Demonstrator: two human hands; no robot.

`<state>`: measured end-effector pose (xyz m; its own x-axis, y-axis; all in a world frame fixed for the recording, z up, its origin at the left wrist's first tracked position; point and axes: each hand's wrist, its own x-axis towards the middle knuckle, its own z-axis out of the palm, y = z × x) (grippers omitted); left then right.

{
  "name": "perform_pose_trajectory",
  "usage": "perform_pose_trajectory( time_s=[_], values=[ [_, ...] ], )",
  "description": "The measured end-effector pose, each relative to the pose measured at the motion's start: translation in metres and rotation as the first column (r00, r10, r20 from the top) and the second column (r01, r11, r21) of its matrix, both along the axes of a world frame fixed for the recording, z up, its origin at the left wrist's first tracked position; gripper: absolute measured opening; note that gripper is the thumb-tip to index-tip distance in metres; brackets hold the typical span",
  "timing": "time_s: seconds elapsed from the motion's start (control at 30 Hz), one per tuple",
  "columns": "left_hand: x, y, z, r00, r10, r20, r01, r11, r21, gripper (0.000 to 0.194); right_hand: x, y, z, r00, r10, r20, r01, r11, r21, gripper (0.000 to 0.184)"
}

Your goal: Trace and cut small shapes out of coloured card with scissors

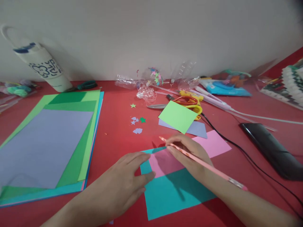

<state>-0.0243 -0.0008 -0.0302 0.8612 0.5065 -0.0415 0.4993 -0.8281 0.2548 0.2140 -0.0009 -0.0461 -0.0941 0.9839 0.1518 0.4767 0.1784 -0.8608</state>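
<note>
The right hand [189,154] grips a pink pencil [203,164], its tip at the far edge of the pink paper [165,162]. The left hand [125,183], fingers spread flat, presses the teal sheet [175,192] underneath. Scissors [189,101] lie farther back; a paper stack [47,145] sits left.

A pink pencil [203,164] crosses pink paper [165,162] on a teal sheet [175,192]. The table [118,135] is red. The scissors [191,102] have yellow handles.

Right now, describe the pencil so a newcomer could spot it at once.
On the red table, find the teal paper at the near edge with pink paper across it. The right hand holds the pencil over them. It is the only long, thin, pale pink stick there.
</note>
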Motion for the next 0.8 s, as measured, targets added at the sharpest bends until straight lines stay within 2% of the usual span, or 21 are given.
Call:
perform_pose_trajectory(
  time_s=[0.1, 0.17, 0.27, 0.33, 0.47, 0.57, 0.7, 0.8],
  values=[
    [0.0, -0.001, 0.0, 1.0, 0.017, -0.018, -0.017, 1.0, 0.003, 0.033, 0.009, 0.005, 0.0, 0.986, 0.098, 0.136, -0.113, 0.988, 0.104, 0.016],
    [0.0, -0.001, 0.001, 1.0, 0.027, -0.015, -0.027, 1.0, -0.01, 0.034, 0.013, 0.007, 0.0, 0.951, 0.179, 0.251, -0.219, 0.966, 0.14, 0.016],
    [0.0, -0.001, 0.001, 0.998, 0.056, 0.009, -0.055, 0.997, -0.047, 0.038, 0.016, 0.007, 0.002, 0.849, 0.323, 0.418, -0.396, 0.913, 0.098, 0.029],
    [0.0, -0.001, 0.0, 0.996, 0.078, 0.035, -0.076, 0.995, -0.057, 0.037, 0.016, 0.005, 0.005, 0.795, 0.372, 0.48, -0.452, 0.89, 0.059, 0.036],
    [0.001, -0.002, -0.001, 0.993, 0.103, 0.065, -0.1, 0.994, -0.041, 0.031, 0.014, 0.003, 0.009, 0.779, 0.395, 0.488, -0.467, 0.884, 0.03, 0.037],
    [0.002, -0.003, -0.004, 0.991, 0.113, 0.073, -0.11, 0.993, -0.035, 0.032, 0.013, 0.002, 0.009, 0.798, 0.401, 0.45, -0.462, 0.887, 0.028, 0.039],
    [0.002, -0.004, -0.011, 0.982, 0.152, 0.109, -0.149, 0.988, -0.035, 0.033, 0.01, 0.0, 0.006, 0.837, 0.352, 0.419, -0.415, 0.907, 0.068, 0.039],
    [0.002, -0.005, -0.013, 0.96, 0.212, 0.181, -0.197, 0.976, -0.096, 0.029, 0.007, -0.001, 0.003, 0.841, 0.35, 0.412, -0.426, 0.898, 0.108, 0.032]
  ],
)
